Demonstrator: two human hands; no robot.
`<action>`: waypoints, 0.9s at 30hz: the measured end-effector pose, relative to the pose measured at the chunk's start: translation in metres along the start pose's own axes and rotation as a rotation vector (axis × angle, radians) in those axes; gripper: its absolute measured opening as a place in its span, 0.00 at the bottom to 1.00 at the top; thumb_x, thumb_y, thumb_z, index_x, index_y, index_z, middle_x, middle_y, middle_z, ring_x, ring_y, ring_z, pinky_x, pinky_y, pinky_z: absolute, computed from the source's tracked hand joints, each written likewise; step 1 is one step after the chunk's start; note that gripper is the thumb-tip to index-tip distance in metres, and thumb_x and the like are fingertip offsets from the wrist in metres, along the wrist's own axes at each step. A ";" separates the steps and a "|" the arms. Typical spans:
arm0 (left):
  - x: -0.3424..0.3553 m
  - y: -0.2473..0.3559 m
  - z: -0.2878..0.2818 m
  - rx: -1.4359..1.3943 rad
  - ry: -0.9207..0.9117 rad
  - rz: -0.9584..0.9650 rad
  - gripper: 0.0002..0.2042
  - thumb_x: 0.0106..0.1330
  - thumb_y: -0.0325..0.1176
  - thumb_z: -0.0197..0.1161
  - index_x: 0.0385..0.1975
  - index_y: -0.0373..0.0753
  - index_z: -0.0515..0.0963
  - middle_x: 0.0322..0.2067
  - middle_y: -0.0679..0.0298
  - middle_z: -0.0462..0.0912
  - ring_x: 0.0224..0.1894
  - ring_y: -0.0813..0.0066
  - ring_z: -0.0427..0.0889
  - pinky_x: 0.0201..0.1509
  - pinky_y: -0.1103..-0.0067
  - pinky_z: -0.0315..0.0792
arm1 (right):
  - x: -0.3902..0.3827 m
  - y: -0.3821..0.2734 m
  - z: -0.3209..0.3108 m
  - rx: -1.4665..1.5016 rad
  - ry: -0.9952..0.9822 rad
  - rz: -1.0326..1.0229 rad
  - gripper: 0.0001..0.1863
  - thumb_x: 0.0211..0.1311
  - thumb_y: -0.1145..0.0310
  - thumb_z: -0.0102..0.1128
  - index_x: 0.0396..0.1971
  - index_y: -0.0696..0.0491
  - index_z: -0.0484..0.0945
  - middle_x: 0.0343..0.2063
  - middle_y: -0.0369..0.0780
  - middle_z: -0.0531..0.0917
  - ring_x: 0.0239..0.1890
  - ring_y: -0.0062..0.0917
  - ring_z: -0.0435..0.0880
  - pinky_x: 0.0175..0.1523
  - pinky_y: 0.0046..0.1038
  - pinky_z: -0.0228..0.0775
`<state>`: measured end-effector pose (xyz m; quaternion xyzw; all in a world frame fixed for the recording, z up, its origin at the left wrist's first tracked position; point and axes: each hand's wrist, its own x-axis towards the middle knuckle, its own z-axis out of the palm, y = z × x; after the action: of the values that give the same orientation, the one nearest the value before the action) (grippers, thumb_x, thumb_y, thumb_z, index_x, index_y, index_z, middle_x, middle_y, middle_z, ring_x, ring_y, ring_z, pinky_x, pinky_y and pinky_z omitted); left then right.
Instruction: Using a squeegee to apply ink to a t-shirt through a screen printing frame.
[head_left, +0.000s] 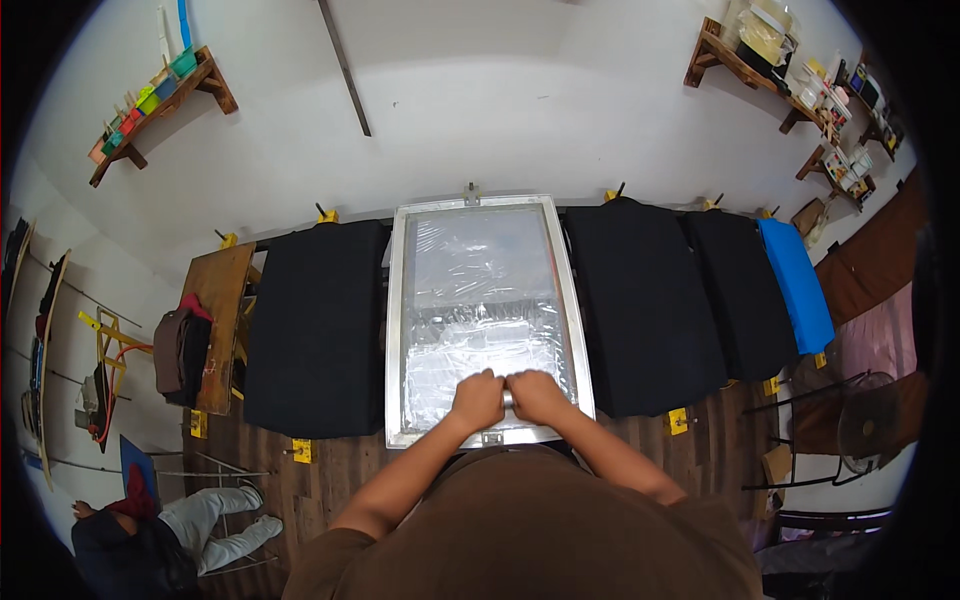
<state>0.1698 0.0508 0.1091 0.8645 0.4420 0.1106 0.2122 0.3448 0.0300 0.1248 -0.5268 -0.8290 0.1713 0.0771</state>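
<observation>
A silver-framed screen (pixel 480 260) with a clear, wrinkled, glossy film across it lies in the middle of the row of boards. My left hand (pixel 478 402) and my right hand (pixel 533 398) are close together over its near part, fingers curled around a silver bar (pixel 508 398), probably a squeegee, that is mostly hidden by them. Black cloth-covered boards (pixel 315 330) flank the screen, with two more (pixel 645 310) to the right.
A wooden board (pixel 225 290) with folded garments stands left, a blue board (pixel 795 285) right. Wall shelves (pixel 160 110) hold tubs and containers. A person (pixel 170 540) is at the lower left. A fan (pixel 865 425) stands right.
</observation>
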 end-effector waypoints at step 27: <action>-0.013 0.014 -0.013 0.005 -0.307 -0.084 0.12 0.48 0.34 0.64 0.32 0.41 0.87 0.30 0.49 0.86 0.35 0.48 0.86 0.42 0.60 0.80 | -0.016 -0.015 -0.002 0.021 -0.177 0.039 0.12 0.44 0.70 0.63 0.31 0.56 0.86 0.27 0.52 0.86 0.32 0.48 0.86 0.41 0.45 0.80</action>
<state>0.1671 0.0368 0.1269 0.8524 0.4406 -0.0330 0.2796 0.3401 0.0102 0.1331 -0.5250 -0.8202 0.2274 0.0055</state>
